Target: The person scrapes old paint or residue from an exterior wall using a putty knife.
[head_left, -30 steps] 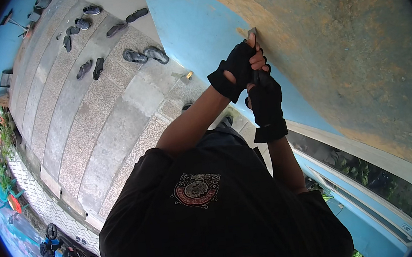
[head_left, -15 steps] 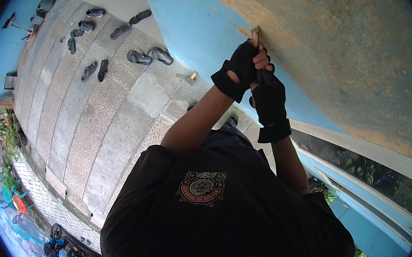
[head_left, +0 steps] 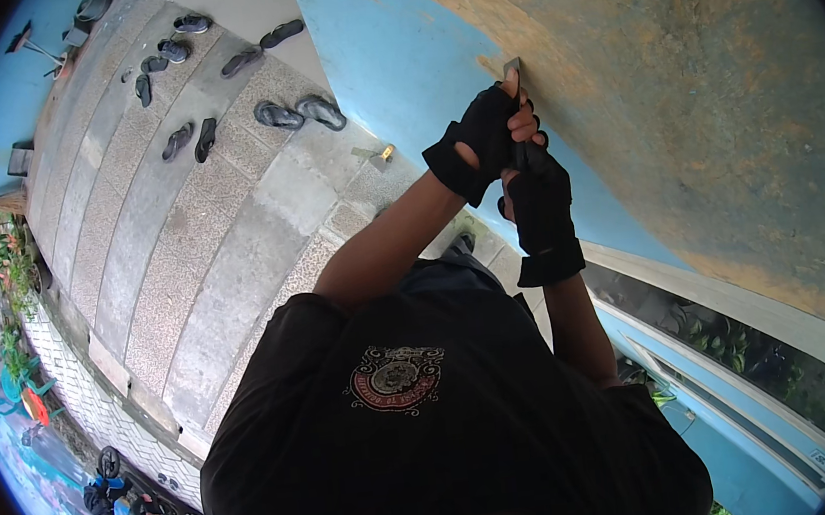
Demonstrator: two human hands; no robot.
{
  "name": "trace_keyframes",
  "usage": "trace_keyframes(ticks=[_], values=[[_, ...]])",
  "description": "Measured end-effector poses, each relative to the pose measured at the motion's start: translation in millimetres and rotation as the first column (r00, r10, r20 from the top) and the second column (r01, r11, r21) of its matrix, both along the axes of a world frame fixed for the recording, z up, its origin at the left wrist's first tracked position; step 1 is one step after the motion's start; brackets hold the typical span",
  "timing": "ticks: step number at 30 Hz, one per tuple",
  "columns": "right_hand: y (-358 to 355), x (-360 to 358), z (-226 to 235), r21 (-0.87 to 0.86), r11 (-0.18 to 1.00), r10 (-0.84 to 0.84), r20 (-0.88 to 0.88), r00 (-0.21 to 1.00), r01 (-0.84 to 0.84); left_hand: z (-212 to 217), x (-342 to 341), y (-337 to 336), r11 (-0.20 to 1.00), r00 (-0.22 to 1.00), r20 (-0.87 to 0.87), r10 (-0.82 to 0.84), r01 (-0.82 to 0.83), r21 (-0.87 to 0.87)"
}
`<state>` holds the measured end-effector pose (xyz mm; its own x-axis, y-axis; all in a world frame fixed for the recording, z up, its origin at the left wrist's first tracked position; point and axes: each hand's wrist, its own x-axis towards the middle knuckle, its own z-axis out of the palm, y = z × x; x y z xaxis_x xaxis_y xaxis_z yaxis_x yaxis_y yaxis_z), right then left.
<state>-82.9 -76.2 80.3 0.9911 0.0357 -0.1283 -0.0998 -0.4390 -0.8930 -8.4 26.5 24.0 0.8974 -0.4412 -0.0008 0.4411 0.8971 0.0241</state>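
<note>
Both my hands, in black fingerless gloves, are closed around a scraper (head_left: pixel 513 66) with a flat grey metal blade. My left hand (head_left: pixel 493 140) is the farther one, with a finger stretched along the tool toward the blade. Nearer to me, my right hand (head_left: pixel 541 206) wraps the dark handle, most of which the fingers hide. The blade lies against the wall (head_left: pixel 675 79), at the border between its light blue paint and a bare, brownish-grey patch.
Several sandals and shoes (head_left: pixel 279 116) lie on the paved floor (head_left: pixel 226 207) at the left. A small yellow object (head_left: pixel 387 152) is on the floor near the wall. A motorcycle (head_left: pixel 158 510) and a blurred person are at the lower left. Plants (head_left: pixel 5 255) line the far left edge.
My hands and the scraper have barely moved; the blade sits a touch lower in the picture. My left forearm and upper body have shifted slightly.
</note>
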Motion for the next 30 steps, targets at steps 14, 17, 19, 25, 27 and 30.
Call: trace_keyframes(ticks=[14,17,19,25,27,30], values=[[-8.2,0.2,-0.2,0.137,0.99,0.012,-0.02,1.0,-0.009,3.6,4.3,-3.5,0.999,0.999,-0.014,0.034,-0.034,0.03],[-7.9,3.8,-7.5,0.206,0.978,0.006,-0.051,0.999,0.004,2.8,3.9,-6.5,0.994,1.0,0.005,0.024,-0.025,0.102],[-4.1,14.0,-12.3,0.063,0.997,0.037,0.03,0.999,-0.039,2.9,14.5,5.2,0.989,0.989,-0.063,0.136,-0.131,0.067],[-6.7,0.8,0.5,-0.19,0.978,0.122,0.202,0.972,-0.083,3.3,-2.0,-2.9,0.997,1.0,-0.012,-0.01,0.01,0.072],[-7.9,3.4,-15.3,-0.091,0.994,0.074,0.177,0.981,-0.058,-1.0,2.3,0.5,1.0,1.0,-0.023,-0.005,0.006,0.018],[-7.0,-4.2,-7.9,0.004,0.999,0.041,0.055,0.998,-0.041,10.7,-6.0,-4.0,0.998,0.996,-0.081,0.025,-0.02,0.061]])
